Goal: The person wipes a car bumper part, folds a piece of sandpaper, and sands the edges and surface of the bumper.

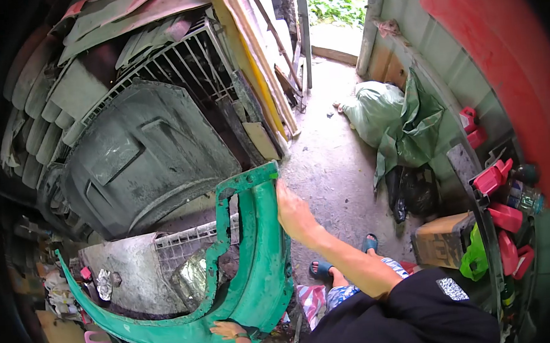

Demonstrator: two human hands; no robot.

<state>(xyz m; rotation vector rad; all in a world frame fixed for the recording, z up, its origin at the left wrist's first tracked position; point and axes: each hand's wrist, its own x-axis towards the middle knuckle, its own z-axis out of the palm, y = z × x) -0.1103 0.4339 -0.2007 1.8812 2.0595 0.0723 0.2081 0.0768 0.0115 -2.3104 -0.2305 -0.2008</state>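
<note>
A large green curved panel (264, 242), shaped like a car fender with a wheel arch, tilts in front of me. Its upper flange is scuffed and dark along the edge. My right hand (297, 213) grips the panel's upper right side, its far fingers hidden behind the edge. Lower down, my left hand (230, 329) holds the panel's bottom rim, fingers over the green surface. Beneath the arch, a grey slab (129, 271) with crumpled foil shows through, next to a shiny wrapped bundle (193, 276).
A dark car hood (152, 154) leans on a white metal rack (197, 59). Green sacks (379, 110) and a black bag (413, 190) lie along the right wall, near a cardboard box (444, 241). Red containers (504, 216) line the shelf. A doorway stands at the back.
</note>
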